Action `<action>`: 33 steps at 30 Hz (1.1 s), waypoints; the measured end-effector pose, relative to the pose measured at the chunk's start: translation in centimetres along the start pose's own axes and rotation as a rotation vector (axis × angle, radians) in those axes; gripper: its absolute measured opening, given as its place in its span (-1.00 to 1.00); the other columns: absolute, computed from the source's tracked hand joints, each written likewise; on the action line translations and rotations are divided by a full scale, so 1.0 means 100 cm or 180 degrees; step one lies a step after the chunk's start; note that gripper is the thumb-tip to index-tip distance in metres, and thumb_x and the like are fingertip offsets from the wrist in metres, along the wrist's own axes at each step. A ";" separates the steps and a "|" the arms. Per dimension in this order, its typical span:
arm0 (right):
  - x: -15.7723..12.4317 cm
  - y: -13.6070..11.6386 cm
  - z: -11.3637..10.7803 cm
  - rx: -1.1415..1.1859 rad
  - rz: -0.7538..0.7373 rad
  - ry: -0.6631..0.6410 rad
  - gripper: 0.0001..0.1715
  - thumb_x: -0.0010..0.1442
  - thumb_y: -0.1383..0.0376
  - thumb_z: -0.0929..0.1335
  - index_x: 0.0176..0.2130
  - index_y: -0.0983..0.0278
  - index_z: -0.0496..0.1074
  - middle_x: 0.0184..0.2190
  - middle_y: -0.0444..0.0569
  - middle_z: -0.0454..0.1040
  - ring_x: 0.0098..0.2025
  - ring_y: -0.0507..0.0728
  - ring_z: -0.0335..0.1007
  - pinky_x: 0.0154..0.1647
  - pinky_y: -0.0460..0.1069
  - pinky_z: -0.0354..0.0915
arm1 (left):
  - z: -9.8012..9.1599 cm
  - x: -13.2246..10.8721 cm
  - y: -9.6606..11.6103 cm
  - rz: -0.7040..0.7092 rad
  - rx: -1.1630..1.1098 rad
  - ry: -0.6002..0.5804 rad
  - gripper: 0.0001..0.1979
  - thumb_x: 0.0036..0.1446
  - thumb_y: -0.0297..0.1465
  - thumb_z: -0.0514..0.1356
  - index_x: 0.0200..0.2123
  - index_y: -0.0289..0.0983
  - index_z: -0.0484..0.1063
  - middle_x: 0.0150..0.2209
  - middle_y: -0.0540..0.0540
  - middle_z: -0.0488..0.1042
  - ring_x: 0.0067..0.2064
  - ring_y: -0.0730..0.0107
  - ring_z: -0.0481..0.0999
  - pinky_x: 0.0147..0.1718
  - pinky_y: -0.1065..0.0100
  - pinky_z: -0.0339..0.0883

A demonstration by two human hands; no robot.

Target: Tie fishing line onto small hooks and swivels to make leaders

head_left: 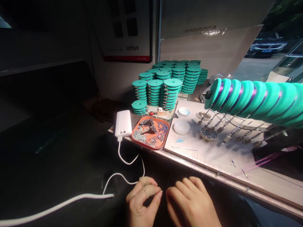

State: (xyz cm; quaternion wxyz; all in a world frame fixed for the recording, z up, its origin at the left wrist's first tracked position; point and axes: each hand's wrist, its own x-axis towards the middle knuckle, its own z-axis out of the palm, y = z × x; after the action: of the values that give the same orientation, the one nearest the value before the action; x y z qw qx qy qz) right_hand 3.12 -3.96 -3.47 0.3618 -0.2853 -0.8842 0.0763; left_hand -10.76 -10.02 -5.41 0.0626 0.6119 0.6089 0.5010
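Observation:
My left hand (144, 201) is low in the middle of the head view, its thumb and fingertips pinched together. Tan wraps cover two of its fingers. Beside it my right hand (191, 200) shows its back, with the fingers curled inward and their tips hidden. A small gap separates the hands, in front of the table's edge; whatever they hold is too small or hidden to make out. Nearest on the table are an orange tray (161, 119) of small metal and blue tube-like pieces, and a thin metal rod (184, 148) on a pale board (175, 154).
Green foam spools (246, 97) line a bar at right, metal clips hanging below. Stacks of green discs (174, 83) stand behind. The board bears a white lid (181, 127) and a dish of grey beads (208, 135). A power bank (123, 123) trails a white cable (82, 198) at left.

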 end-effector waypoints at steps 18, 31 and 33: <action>0.002 -0.001 0.002 0.0065 -0.0063 -0.0007 -0.77 0.07 0.46 0.21 -0.54 0.24 0.31 -0.69 -0.19 0.24 -0.59 0.04 0.07 -0.40 -0.03 -0.04 | -0.001 0.002 0.001 0.0046 -0.0072 0.0031 -0.84 -0.08 -0.64 0.21 -0.46 -0.28 0.45 -0.46 -0.06 0.46 -0.45 0.40 0.50 -0.48 0.47 0.42; 0.001 0.000 0.005 0.0006 -0.0089 -0.0044 -0.77 0.07 0.45 0.22 -0.57 0.24 0.27 -0.69 -0.19 0.23 -0.59 0.03 0.05 -0.40 -0.03 -0.05 | 0.000 0.005 0.005 0.0265 -0.0003 0.0170 -0.82 -0.06 -0.67 0.18 -0.47 -0.28 0.42 -0.46 -0.04 0.43 -0.46 0.43 0.49 -0.51 0.49 0.43; 0.000 0.000 0.005 -0.0001 -0.0078 -0.0052 -0.77 0.06 0.45 0.22 -0.58 0.24 0.26 -0.69 -0.20 0.23 -0.59 0.04 0.05 -0.40 -0.03 -0.05 | -0.001 0.004 0.005 0.0325 0.0052 0.0175 -0.82 -0.06 -0.67 0.17 -0.46 -0.28 0.42 -0.46 -0.04 0.43 -0.45 0.43 0.49 -0.50 0.48 0.44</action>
State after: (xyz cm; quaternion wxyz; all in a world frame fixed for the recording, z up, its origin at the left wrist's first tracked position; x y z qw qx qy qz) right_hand 2.74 -3.94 -3.79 0.3554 -0.2738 -0.8906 0.0740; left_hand -10.56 -9.85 -4.83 0.0152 0.6286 0.5824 0.5152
